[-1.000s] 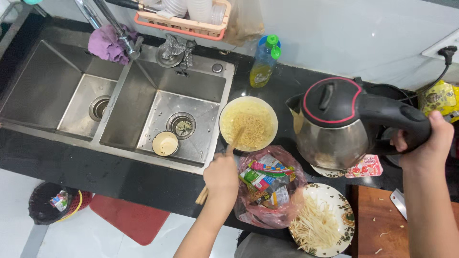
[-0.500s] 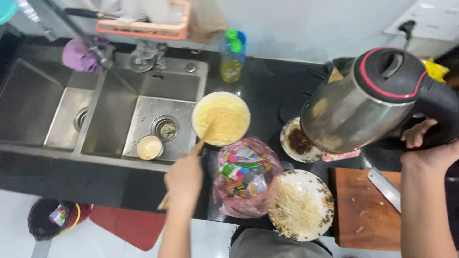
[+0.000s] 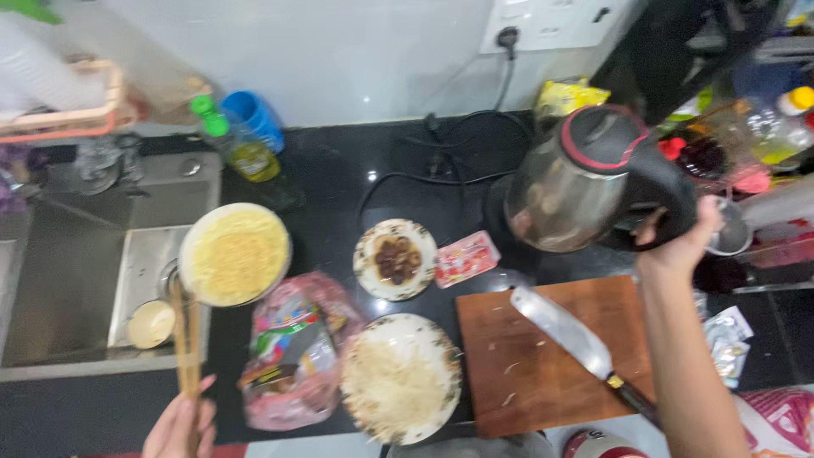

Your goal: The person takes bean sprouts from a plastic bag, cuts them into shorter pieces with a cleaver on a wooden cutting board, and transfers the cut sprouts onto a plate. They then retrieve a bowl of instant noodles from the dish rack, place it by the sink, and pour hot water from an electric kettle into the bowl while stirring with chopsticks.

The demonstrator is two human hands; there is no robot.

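Note:
My right hand [image 3: 678, 242] grips the black handle of a steel electric kettle [image 3: 581, 178] with a red-rimmed lid, held above the black counter at the right. My left hand [image 3: 180, 424] at the bottom edge holds wooden chopsticks [image 3: 185, 339] whose tips reach the near rim of a bowl of yellow noodles [image 3: 236, 253] at the sink's edge. A pink plastic bag of packets [image 3: 292, 352] lies beside that bowl.
A plate of shredded food [image 3: 401, 377], a small plate with dark pieces [image 3: 394, 259], a red packet [image 3: 466, 259], and a wooden cutting board [image 3: 551, 356] with a knife [image 3: 577, 339] lie on the counter. A steel sink [image 3: 76, 280] holds a small cup [image 3: 151, 324]. Bottles [image 3: 242, 148] stand behind.
The view has swung right. My right hand has carried the kettle away to the right, off from above the noodle bowl. My left hand has pulled back from the bowl toward me with the chopsticks.

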